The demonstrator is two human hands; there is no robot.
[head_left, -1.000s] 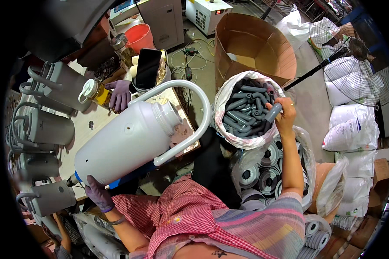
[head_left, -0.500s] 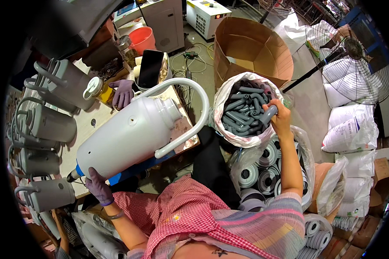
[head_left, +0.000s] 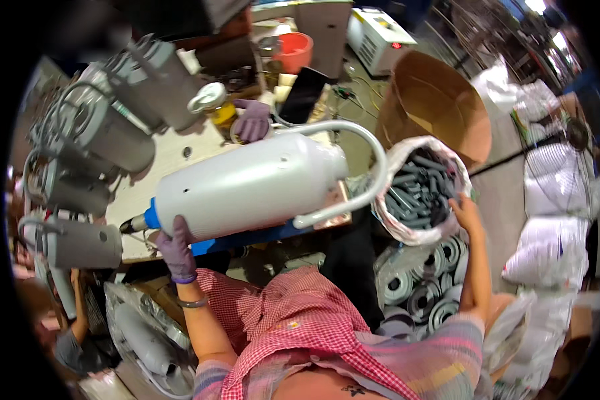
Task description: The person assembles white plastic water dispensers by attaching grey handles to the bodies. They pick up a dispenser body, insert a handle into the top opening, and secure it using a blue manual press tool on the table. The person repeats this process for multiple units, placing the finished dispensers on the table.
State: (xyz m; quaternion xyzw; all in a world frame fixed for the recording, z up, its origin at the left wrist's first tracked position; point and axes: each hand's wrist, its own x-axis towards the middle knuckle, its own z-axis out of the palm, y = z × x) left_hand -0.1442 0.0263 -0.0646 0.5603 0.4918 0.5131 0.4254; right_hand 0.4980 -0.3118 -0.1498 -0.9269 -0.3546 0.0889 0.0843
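A big light-grey flask body (head_left: 240,183) with a looped handle (head_left: 379,160) lies tilted across the table's front edge. Its base end meets a blue collar with a black tip (head_left: 137,223). My left hand (head_left: 175,253), in a purple glove, is closed against the flask's lower side near that end; part of its grip is hidden. At the right rim of a white sack (head_left: 407,233) is my bare right hand (head_left: 470,217), fingers apart and no piece seen in it. Dark-grey bent tubes (head_left: 413,200) fill the sack.
More grey lidded flasks (head_left: 87,247) stand along the table's left. A purple glove (head_left: 252,121), yellow jar (head_left: 221,113) and black phone (head_left: 303,95) lie behind. Ring-shaped grey parts (head_left: 423,297) sit in a bag below; an open carton (head_left: 440,100) stands beyond the sack.
The grey bent tube that my right hand held is no longer in it, and that hand is now at the sack's rim. My left hand stays at the flask. The whole view has shifted.
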